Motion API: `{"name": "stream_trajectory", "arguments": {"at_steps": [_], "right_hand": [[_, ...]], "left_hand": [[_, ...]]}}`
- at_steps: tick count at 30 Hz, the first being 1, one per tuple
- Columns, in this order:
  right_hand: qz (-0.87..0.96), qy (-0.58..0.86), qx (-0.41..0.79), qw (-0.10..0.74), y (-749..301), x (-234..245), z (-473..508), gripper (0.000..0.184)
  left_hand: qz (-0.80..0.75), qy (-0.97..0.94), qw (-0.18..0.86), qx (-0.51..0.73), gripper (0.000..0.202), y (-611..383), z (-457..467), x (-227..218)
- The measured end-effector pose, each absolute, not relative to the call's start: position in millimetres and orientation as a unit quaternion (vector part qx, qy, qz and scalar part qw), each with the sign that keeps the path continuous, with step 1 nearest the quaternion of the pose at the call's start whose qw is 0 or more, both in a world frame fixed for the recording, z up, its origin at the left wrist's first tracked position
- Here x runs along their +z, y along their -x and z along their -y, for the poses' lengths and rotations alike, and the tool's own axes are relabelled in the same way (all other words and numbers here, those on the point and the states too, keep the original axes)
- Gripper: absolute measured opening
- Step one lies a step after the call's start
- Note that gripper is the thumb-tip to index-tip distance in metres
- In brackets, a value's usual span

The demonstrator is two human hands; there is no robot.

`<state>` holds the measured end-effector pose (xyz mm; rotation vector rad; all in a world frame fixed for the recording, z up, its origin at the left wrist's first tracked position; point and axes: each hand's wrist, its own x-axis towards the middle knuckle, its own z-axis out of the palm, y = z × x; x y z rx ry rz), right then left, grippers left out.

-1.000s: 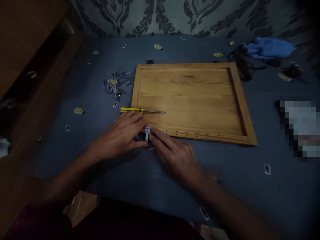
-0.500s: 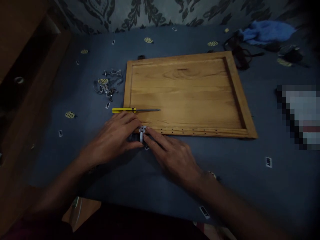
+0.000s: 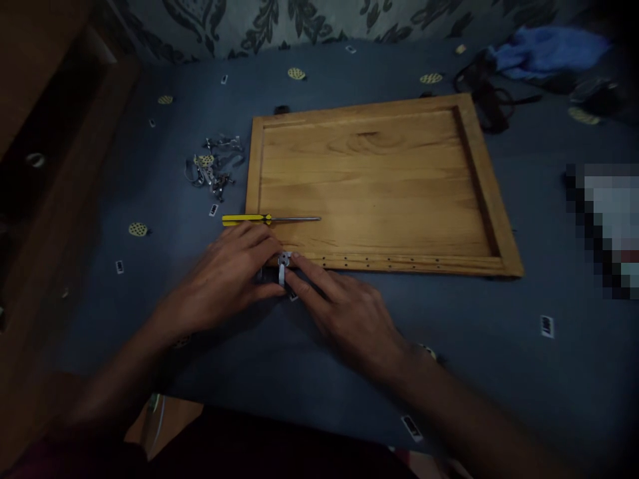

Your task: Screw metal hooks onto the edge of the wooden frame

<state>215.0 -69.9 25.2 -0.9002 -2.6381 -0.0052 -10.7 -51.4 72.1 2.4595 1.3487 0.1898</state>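
Near the front left corner of a framed wooden panel (image 3: 369,186), a small silvery metal bracket (image 3: 283,261) with holes sits against the panel's front edge. My left hand (image 3: 224,273) grips its left side, thumb below and fingers above. From the right, my right hand (image 3: 344,306) presses its fingertips on the same bracket. Just above my left fingers lies a screwdriver (image 3: 272,218) with a yellow handle, its shaft reaching over the panel. A row of paired small holes runs along the front rail, to the right of the bracket.
A heap of small metal fittings (image 3: 214,166) lies left of the panel on the dark blue patterned cloth (image 3: 474,352). At the back right are sunglasses (image 3: 494,106) and a blue cloth (image 3: 549,50). Wooden furniture (image 3: 74,153) stands along the left.
The view has shifted slightly, so the panel's right side sits a little farther right. Both hands stay on the bracket in nearly the same pose.
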Motion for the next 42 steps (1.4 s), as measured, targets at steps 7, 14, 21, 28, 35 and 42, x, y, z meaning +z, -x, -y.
{"name": "stream_trajectory", "arguments": {"at_steps": [7,14,21,28,35,42], "right_hand": [[0.931,0.329,-0.018,0.159,-212,28,69,0.042],[0.927,0.328,0.003,0.181,-214,26,72,0.041],[0.927,0.326,0.004,0.188,-214,24,71,0.040],[0.924,0.330,0.009,0.196,-214,26,72,0.041],[0.922,0.336,0.007,0.191,-214,24,72,0.039],[0.922,0.323,-0.007,0.216,-212,23,71,0.038]], "left_hand": [[-0.479,-0.850,0.205,0.076,0.031,13,53,75],[-0.485,-0.833,0.247,0.103,0.033,22,54,80],[-0.483,-0.840,0.235,0.075,0.030,23,53,79],[-0.481,-0.844,0.227,0.070,0.031,24,53,78],[-0.479,-0.845,0.229,0.069,0.032,24,54,78],[-0.479,-0.839,0.251,0.059,0.040,25,53,80]]}}
